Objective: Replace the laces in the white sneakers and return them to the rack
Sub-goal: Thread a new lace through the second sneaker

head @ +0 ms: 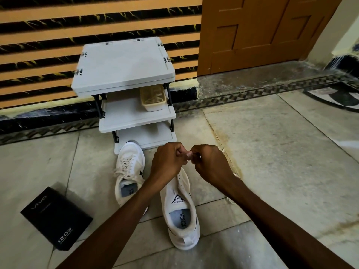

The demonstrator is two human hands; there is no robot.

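Both hands meet in the air over the toe end of the unlaced sneaker [181, 212]. The left hand [167, 162] and the right hand [210, 165] each have a clenched grip, with fingertips pinched together on something tiny; I think it is the end of the lace [230, 199], since a thin white strip shows on the floor by the right arm, but it is too small to be sure.

The unlaced sneaker lies on the floor with its long way pointing straight off from the person; its heel is near the person and its toe is toward the rack [124, 63]. Its empty lace holes sit just under the hands, a little back toward the heel, in the gap between the two wrists; so both hands are about as near, and the lace end must go down and back toward the person to reach them.

The laced sneaker [129, 171] lies just beside it on the left, toe touching the foot of the rack; a black box [56, 218] lies further left, well apart.
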